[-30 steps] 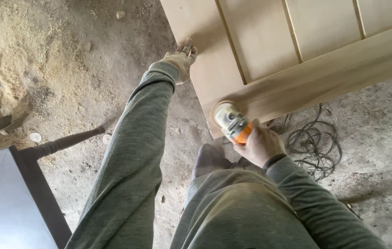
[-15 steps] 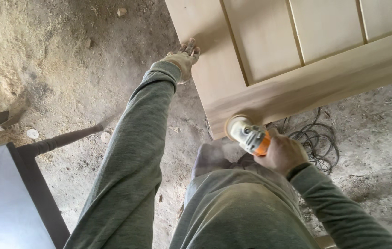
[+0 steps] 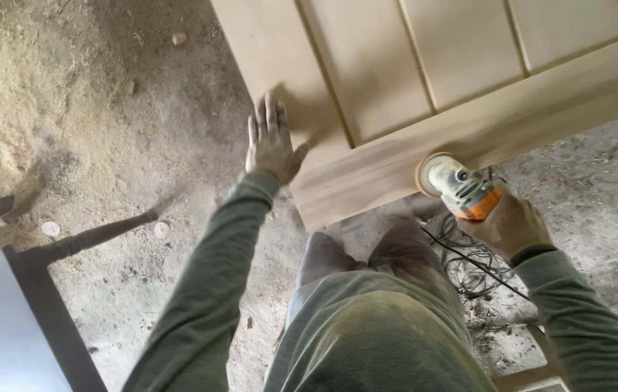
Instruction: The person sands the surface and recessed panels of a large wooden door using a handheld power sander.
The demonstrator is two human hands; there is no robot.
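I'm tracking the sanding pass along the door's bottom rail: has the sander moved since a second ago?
Yes. The sander, gripped in the right hand, has travelled rightward along the door rail, away from its corner near the left hand.

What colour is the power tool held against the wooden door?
The sander in the right hand is pale grey-cream with an orange band, seen in the head view.

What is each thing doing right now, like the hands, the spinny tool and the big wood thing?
Left hand: open, flat against the edge of the pale wooden panelled door.
Right hand: closed around the orange and grey handheld sander.
Sander: disc pressed on the door's bottom rail.
Door: lying flat, raised off the floor.
Black cable: coiled on the dusty floor.
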